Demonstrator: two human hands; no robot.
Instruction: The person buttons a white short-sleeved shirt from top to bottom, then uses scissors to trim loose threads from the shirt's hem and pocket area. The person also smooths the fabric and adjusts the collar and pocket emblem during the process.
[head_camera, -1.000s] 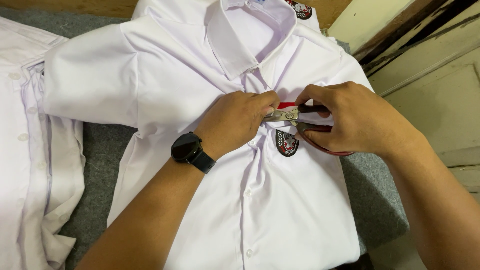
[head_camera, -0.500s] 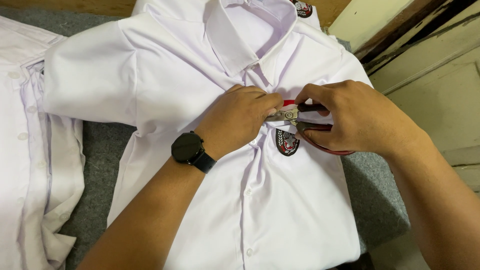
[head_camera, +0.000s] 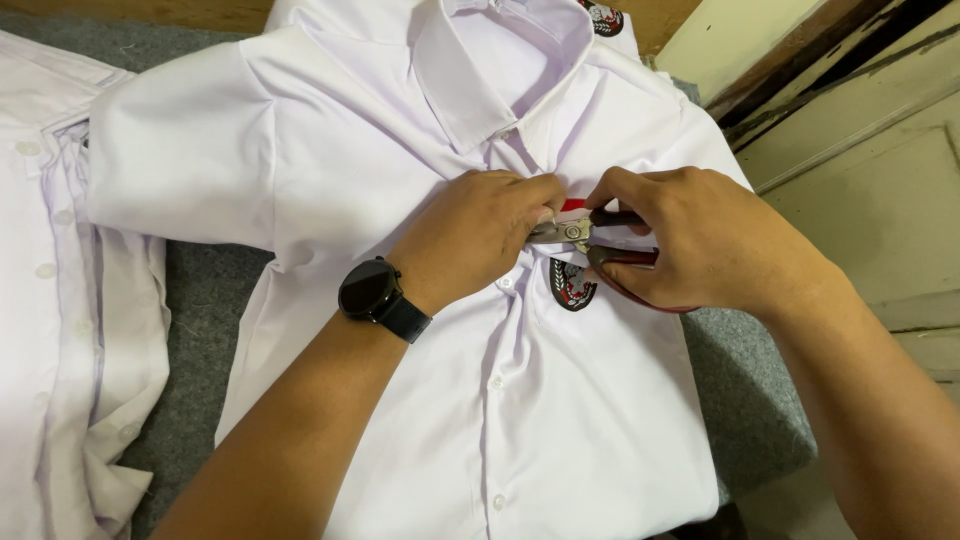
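A white short-sleeved shirt (head_camera: 400, 150) lies buttoned and face up on a grey surface. It has a dark embroidered badge (head_camera: 572, 283) on the chest pocket and a small red patch above it. My left hand (head_camera: 478, 232), with a black watch (head_camera: 378, 296) on its wrist, presses and pinches the cloth just left of the badge. My right hand (head_camera: 710, 240) grips small metal scissors (head_camera: 575, 232) with dark red handles; their blades point left at the spot by my left fingertips.
A second white shirt (head_camera: 50, 300) lies crumpled at the left edge. Another white garment with a badge (head_camera: 605, 18) sits behind the collar. The grey felt-like surface (head_camera: 745, 390) ends at the right beside pale wooden panelling (head_camera: 880, 190).
Both hands stay at the pocket area; the scissors and fingers shift only slightly.
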